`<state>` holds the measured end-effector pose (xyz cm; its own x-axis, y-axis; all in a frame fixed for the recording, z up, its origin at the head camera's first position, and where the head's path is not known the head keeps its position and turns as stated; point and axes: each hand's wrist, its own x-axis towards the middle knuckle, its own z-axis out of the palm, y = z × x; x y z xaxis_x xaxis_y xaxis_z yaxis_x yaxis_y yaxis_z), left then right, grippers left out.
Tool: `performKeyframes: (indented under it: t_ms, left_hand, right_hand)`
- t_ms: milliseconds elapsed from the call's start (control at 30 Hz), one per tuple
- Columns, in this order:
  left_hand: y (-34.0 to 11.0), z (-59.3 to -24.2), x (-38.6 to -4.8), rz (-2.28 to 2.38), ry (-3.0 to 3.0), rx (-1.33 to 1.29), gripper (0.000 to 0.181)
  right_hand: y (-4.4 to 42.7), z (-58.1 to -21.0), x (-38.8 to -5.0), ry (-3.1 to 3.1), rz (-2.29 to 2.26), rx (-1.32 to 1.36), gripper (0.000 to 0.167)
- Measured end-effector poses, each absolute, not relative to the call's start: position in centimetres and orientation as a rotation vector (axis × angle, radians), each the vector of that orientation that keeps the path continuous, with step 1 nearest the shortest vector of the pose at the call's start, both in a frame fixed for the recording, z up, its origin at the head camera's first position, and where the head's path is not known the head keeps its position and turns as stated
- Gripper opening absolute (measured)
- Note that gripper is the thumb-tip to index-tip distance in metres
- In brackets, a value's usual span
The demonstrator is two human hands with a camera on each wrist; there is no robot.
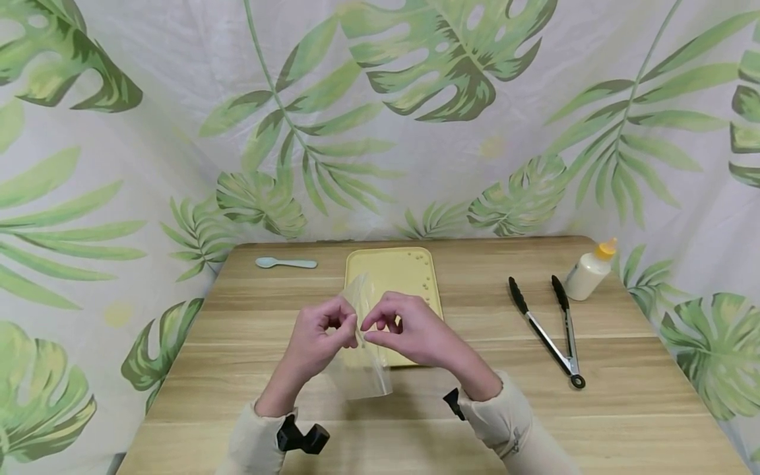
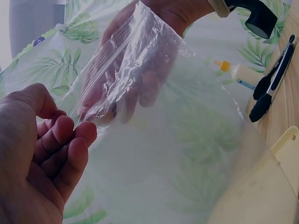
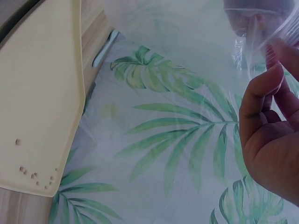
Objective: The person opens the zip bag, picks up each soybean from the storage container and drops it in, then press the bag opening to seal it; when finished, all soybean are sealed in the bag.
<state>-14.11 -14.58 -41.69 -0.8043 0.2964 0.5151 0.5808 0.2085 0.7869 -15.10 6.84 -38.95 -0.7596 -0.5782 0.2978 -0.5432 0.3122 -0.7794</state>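
Note:
A clear plastic zip bag hangs between my two hands, above the front part of the pale yellow tray. My left hand pinches the bag's ridged zip edge between thumb and curled fingers, as the left wrist view shows at the bag. Facing it, my right hand pinches the same edge with thumb and index finger. In the right wrist view the right fingertips meet the film, partly blurred. Nothing can be made out inside the bag.
The yellow tray carries several small brown bits along its right side. A light blue spoon lies at the back left. Black-tipped tongs lie spread on the right, beside a white squeeze bottle with an orange cap.

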Motion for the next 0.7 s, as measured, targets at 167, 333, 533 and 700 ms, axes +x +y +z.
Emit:
performKeyframes:
  t_ms: [167,333,533,700]
  left_hand:
    - [-14.5,-41.7,-14.1,-1.635,-2.216,-0.827,0.023]
    - [-14.4,-41.9,-14.1,-1.645,-2.205,-0.832,0.023]
    - [-14.4,-41.8,-14.2,-1.646,-2.198,-0.839,0.023]
    - [-14.5,-41.8,-14.2,-1.651,-2.194,-0.837,0.022]
  right_hand:
    - [7.2,-38.9,-15.1,2.508,-1.483,-1.078,0.008]
    - [8.3,-38.9,-15.3,2.517,-1.524,-1.009,0.007]
    - [11.0,-39.8,-15.9,2.541,-1.569,-0.863,0.007]
    - [13.6,-42.3,-17.0,2.556,-1.569,-0.709,0.008]
